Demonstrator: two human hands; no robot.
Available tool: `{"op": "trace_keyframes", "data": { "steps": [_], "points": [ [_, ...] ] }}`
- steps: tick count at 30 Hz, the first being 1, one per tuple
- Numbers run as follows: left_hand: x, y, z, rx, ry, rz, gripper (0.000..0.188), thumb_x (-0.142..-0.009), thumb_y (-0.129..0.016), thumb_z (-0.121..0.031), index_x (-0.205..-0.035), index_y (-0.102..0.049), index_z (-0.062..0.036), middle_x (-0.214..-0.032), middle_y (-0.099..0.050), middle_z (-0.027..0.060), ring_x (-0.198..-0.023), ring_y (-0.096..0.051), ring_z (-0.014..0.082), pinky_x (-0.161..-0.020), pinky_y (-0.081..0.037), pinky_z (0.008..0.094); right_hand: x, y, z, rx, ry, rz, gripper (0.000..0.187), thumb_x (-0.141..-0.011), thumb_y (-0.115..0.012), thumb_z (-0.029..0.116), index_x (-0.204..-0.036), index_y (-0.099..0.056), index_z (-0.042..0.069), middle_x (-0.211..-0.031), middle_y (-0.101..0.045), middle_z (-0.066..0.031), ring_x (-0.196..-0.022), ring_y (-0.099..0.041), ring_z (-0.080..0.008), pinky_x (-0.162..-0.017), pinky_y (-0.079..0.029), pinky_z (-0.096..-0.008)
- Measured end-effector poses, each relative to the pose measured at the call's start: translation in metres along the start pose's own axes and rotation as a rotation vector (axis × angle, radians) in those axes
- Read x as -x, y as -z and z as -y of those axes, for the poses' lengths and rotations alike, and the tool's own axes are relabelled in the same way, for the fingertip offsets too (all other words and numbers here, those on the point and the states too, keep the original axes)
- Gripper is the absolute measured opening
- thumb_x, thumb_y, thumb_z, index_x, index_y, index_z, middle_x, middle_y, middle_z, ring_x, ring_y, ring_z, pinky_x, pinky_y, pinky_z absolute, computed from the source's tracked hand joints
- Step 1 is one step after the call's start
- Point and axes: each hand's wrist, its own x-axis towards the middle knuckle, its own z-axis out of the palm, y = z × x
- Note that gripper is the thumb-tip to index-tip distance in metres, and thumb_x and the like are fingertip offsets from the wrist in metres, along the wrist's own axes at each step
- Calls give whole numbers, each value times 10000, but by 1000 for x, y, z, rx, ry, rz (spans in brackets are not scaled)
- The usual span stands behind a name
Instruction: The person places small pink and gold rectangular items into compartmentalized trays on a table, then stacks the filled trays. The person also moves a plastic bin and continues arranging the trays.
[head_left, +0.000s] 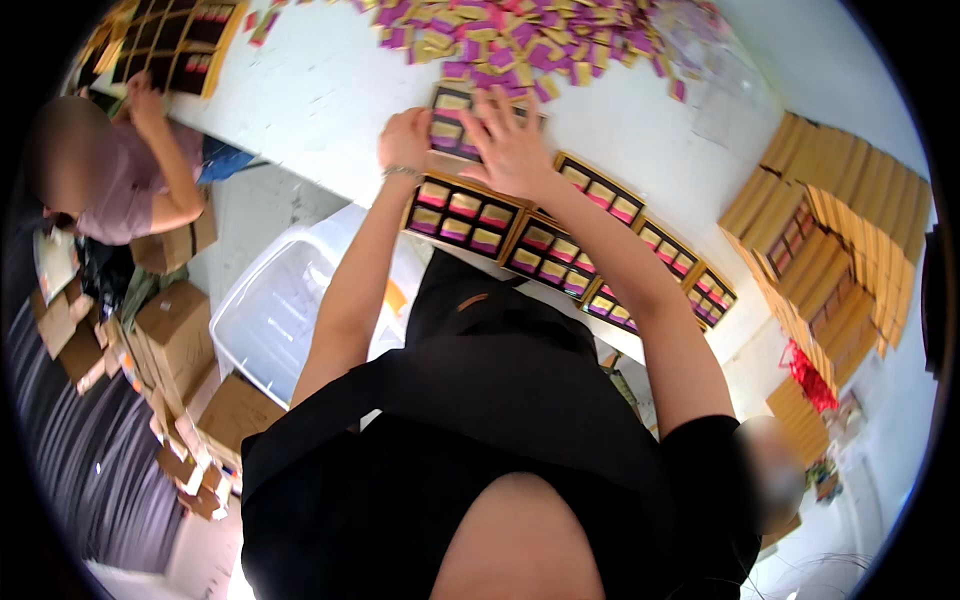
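A dark compartment box (pixel 445 136) with small gold, purple and pink packets in it lies on the white table in front of me. My left hand (pixel 404 140) holds its left edge, the fingers bent against the side. Over the box's right part my right hand (pixel 511 150) lies flat with fingers spread, pressing on the packets and hiding much of them. Just nearer to me stands a gold-rimmed box (pixel 462 215) filled with pink, gold and purple packets. More filled boxes (pixel 549 255) run in rows to the right, partly covered by my right forearm.
A heap of loose packets (pixel 530 40) covers the table's far side. Stacked gold-edged boxes (pixel 830 230) rise at the right. A clear plastic tub (pixel 265 300) stands below the table's left edge. Another person (pixel 130 180) works at the far left beside more boxes (pixel 180 45).
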Motion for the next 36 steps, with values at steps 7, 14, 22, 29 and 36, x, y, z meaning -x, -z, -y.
{"op": "trace_keyframes", "data": {
  "steps": [7, 14, 22, 29, 36],
  "points": [
    [-13, 49, 113, -135, 282, -78, 334, -940, -469, -402, -1031, -683, -164, -988, -679, 118, -921, -635, 322, -812, -496, 429, 53, 6, -155, 107, -969, -594, 1058, -797, -578, 617, -1456, -122, -74, -1525, -121, -265, -1420, -83, -418, -1103, -87, -605],
    [-21, 75, 136, 532, 587, -200, 392, -913, -565, -366, -1113, -596, -29, -842, -661, 85, -664, -637, 163, -510, -551, 292, 127, 72, -288, -81, -1351, -263, 1303, -531, -812, 598, -1458, -138, -21, -1480, -198, -275, -1367, -216, -416, -1051, -257, -591],
    [107, 76, 4, -378, -590, 498, 1230, -462, -881, -429, -1480, -217, -240, -1495, -263, 106, -1373, -230, 350, -1115, -222, 541, 100, 89, -77, -353, -343, -193, 837, -672, -772, 214, -1405, -394, 71, -1365, -410, -221, -1220, -444, -346, -1014, -374, -419],
    [45, 71, 15, -282, -583, 432, 1169, -546, -870, -264, -1482, -178, -157, -1434, -347, 87, -1353, -284, 314, -1107, -247, 540, 74, 110, -47, -1631, -508, 545, 652, -772, -606, -19, -1391, -430, 86, -1125, -650, -95, -998, -627, -157, -822, -507, -268],
    [88, 106, -14, 916, -82, 526, 726, -809, -669, -108, -1436, -305, -68, -1262, -551, 140, -1172, -536, 281, -977, -444, 388, 42, 102, -16, -1512, -398, 901, 483, -799, -577, 10, -1262, -451, 60, -980, -673, -113, -854, -647, -138, -688, -512, -249]
  ]
}}
